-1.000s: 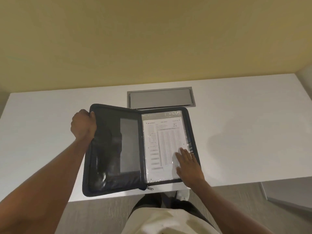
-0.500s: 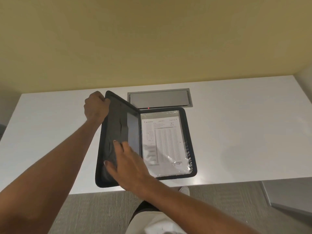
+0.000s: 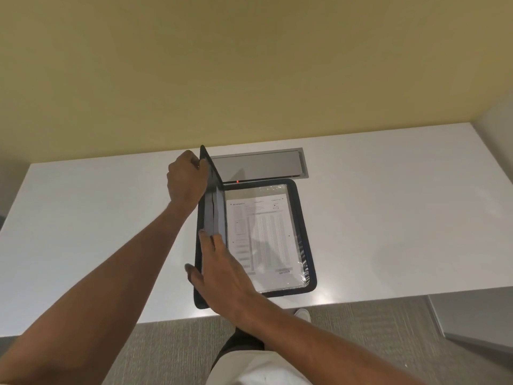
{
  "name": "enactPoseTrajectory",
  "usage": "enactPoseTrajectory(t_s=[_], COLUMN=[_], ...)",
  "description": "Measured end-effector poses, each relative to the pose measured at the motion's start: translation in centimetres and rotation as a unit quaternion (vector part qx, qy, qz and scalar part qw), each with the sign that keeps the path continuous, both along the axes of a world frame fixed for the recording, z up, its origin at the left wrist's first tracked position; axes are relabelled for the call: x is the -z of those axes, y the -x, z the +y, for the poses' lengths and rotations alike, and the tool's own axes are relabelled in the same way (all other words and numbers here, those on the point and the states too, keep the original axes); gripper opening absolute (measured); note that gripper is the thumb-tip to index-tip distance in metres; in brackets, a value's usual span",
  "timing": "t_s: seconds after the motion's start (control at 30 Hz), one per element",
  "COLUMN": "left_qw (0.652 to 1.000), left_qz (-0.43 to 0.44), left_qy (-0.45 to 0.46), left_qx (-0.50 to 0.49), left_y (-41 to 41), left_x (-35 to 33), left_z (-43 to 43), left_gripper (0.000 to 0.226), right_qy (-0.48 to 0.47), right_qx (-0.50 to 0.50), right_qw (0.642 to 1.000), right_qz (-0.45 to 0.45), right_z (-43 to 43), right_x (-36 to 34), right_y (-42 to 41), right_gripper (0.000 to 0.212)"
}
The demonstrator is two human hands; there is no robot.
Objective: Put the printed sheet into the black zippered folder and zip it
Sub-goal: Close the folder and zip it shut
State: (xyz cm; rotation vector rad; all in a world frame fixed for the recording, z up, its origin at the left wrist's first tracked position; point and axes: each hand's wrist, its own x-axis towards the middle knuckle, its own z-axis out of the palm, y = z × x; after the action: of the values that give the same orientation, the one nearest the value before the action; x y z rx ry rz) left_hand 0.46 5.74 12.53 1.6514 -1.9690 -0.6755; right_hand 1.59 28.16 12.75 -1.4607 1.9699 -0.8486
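I have the black zippered folder (image 3: 302,218) lying near the front edge of the white table (image 3: 388,204), its right half flat and its left cover (image 3: 211,215) stood up almost on edge along the spine. The printed sheet (image 3: 261,237) lies inside the right half under a clear plastic sleeve, so I judge the insertion done and the step in hand to be folding the cover shut. My left hand (image 3: 186,179) is curled around the cover's far top corner, at about eleven o'clock from the sheet, thumb on one face and fingers wrapped behind. My right hand (image 3: 222,276) is spread flat with fingers together against the lower part of the cover, at about seven o'clock from the sheet, pinching nothing. To do this well I would tip the cover over toward three o'clock with both hands moving together, so it lands square on the lower half and the zipper tracks line up all round. The crinkled plastic at the sheet's lower right corner could catch between the edges, so I would press it flat first. I cannot make out the zipper pull from here; it may sit behind my right wrist. The grey cable hatch (image 3: 258,165) at twelve o'clock stays out of the way.
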Motion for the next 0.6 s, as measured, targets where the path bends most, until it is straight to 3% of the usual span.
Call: enactPoseTrajectory(t_s=[0.17, 0.3, 0.6], left_qw=[0.993, 0.975, 0.932], left_qz=[0.082, 0.089, -0.035], left_qy=[-0.013, -0.069, -0.166], left_qx=[0.087, 0.192, 0.322], left_y=[1.8, 2.3, 2.1], left_x=[1.4, 4.3, 10.7], left_z=[3.6, 7.0, 12.9], left_gripper=[0.033, 0.042, 0.062], right_qy=[-0.003, -0.026, -0.112], right_qx=[0.031, 0.087, 0.208], right_qw=[0.999, 0.996, 0.971], right_qz=[-0.01, -0.015, -0.032], right_z=[1.9, 4.0, 7.7], right_x=[0.4, 1.0, 4.4], right_y=[3.2, 6.4, 12.8], right_gripper=[0.058, 0.062, 0.066])
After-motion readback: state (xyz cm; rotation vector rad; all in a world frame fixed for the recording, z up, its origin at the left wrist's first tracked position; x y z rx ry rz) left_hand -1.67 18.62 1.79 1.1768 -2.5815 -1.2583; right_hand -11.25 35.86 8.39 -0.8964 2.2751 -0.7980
